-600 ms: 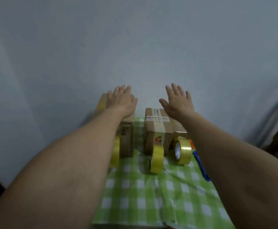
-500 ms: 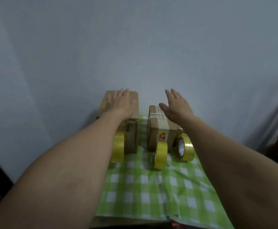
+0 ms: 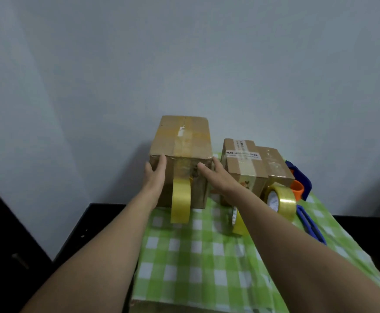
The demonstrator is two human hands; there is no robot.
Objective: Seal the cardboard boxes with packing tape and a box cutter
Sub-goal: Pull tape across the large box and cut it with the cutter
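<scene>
Your left hand [image 3: 155, 177] and right hand [image 3: 218, 177] clasp the large box [image 3: 182, 136] by its near corners, thumbs on the front face, likely to steady it for taping; it stands at the far left of the checked cloth [image 3: 195, 256]; a tape roll [image 3: 180, 199] leans against its front.

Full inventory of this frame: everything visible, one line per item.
large cardboard box: 1, brown, taped, rear left of cloth
labelled cardboard box: 1, brown, right of the large one
small cardboard box: 1, brown, right of the labelled one
packing tape rolls: 3, yellowish; one against the large box front, one partly behind the right forearm, one before the small boxes
box cutter: 1, blue, right side of cloth
blue object: 1, far right, type unclear
orange object: 1, beside it, type unclear
tablecloth: 1, green-white check
table: 1, black
wall: pale grey
left hand: grips large box's front-left corner
right hand: grips its front-right corner
</scene>
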